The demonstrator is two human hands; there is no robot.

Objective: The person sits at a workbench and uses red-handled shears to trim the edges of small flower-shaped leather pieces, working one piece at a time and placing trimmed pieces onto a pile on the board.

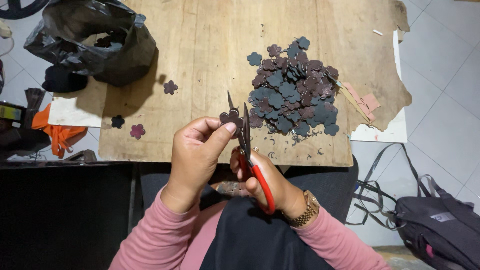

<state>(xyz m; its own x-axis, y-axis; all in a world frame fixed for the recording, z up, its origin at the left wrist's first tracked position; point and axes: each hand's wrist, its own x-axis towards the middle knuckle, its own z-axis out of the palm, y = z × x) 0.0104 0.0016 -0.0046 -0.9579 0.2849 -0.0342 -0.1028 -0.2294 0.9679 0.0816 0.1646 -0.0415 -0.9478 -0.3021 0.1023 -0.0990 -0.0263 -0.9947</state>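
- Scissors (252,165): red handles, dark blades.
- Flower cutout (231,118): dark brown.
- Pile of cutouts (295,90): dark grey and maroon mixed.
- Worktop (210,55): pale bare wood.
- Sleeves (160,240): pink.
- Plastic bag (95,40): glossy black.
- Wristwatch (306,210): gold.
- Floor (440,100): white tiles.

A worn wooden board (210,55) fills the centre and top of the frame, its right edge ragged. On it lie a heap of dark flower cutouts (295,90) right of centre, a black plastic bag (95,40) at upper left, three loose cutouts (137,131) at lower left, and pink scraps (365,102) at right.
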